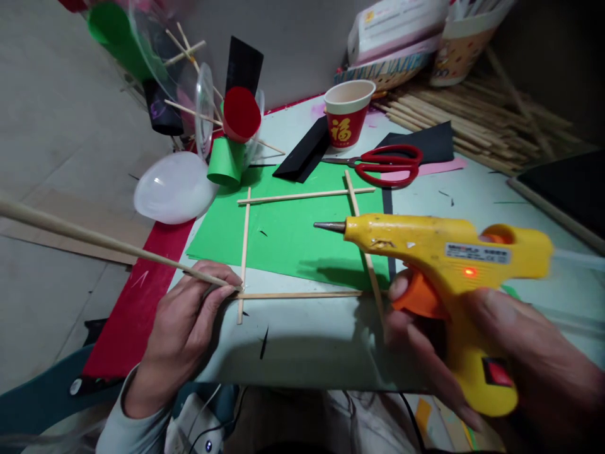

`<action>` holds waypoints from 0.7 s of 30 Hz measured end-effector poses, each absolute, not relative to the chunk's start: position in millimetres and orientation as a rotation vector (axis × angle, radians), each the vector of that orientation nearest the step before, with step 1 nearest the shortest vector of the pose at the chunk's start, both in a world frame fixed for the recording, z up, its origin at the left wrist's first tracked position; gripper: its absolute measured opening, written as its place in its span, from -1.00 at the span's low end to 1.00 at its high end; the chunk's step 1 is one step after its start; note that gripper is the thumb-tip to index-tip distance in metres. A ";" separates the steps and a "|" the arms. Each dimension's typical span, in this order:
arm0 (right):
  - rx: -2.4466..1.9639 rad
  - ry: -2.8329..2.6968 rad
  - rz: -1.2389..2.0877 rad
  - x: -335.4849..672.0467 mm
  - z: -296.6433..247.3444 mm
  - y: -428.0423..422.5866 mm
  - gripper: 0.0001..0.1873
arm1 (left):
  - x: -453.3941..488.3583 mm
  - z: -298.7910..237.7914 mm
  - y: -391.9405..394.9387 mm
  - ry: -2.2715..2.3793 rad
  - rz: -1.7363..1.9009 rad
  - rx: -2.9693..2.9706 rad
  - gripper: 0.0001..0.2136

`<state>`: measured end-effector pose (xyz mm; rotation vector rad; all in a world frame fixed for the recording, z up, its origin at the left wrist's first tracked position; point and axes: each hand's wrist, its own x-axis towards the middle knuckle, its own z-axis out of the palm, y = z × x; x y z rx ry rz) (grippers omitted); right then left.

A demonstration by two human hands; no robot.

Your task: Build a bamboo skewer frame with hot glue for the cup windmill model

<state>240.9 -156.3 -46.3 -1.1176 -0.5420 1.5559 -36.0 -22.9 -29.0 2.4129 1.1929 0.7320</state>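
The left hand (182, 328) is closed in a pinch, thumb and forefinger gripping a long wooden stick (108, 243) close to its lower end, which sits at the near left corner of a frame of thin sticks (302, 295); the rest of the stick slants up and out to the left. The right hand (529, 347) is wrapped around the handle of a yellow glue gun (416, 239), a finger at its orange trigger (423, 296) and a red light glowing on its side. The metal nozzle (331, 227) points left above the frame, well apart from the corner at the left hand. The frame lies between the two hands, its four sticks crossing at the corners, its far part over a green sheet (302, 239) and its near edge over the pale bench (302, 347). Just beyond are a folded black paper (305, 151), red-handled scissors (371, 161) and a red paper cup (345, 126); farther right lies a pile of wooden sticks (472, 120).
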 end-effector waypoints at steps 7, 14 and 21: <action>-1.071 -0.623 1.582 239.1 -41.8 -148.2 -0.40 | -36.7 -32.7 -21.1 1.088 0.813 2.509 -0.86; -0.909 -0.653 1.534 233.8 -51.8 -145.8 -0.37 | -40.7 -39.6 -16.9 1.044 0.923 2.542 -0.84; -0.810 -0.623 1.452 231.8 -56.5 -137.4 -0.38 | -67.6 -79.0 -6.5 1.120 0.925 2.506 -0.76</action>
